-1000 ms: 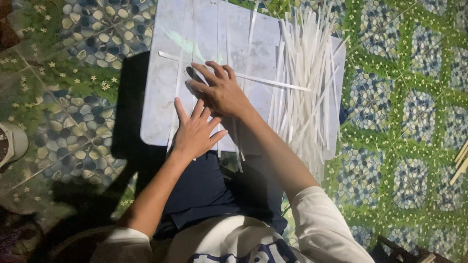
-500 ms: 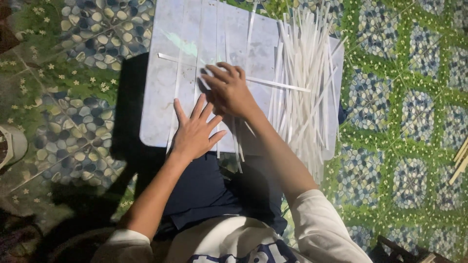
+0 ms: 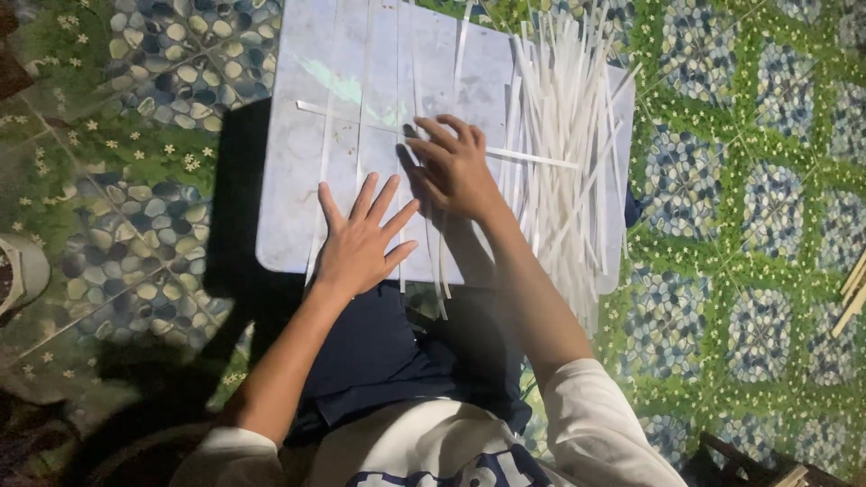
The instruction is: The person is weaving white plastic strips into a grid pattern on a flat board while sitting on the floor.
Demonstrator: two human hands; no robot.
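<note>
White flat plastic strips (image 3: 379, 135) lie crosswise on pale marble-look board (image 3: 298, 207). Left hand (image 3: 361, 243) presses flat, fingers spread, gripping nothing; right hand (image 3: 456, 167) fingertips pinch horizontal strip. Weaving step; loose strip pile (image 3: 568, 153) beside.

The board (image 3: 307, 135) is looking like smooth, faintly glossy marbled plastic or laminate, catching light. The white strips (image 3: 564, 135) are appearing thin, matt, papery or plastic; which, is unclear. The floor (image 3: 749, 180) is showing a glossy pebble-patterned covering.
</note>
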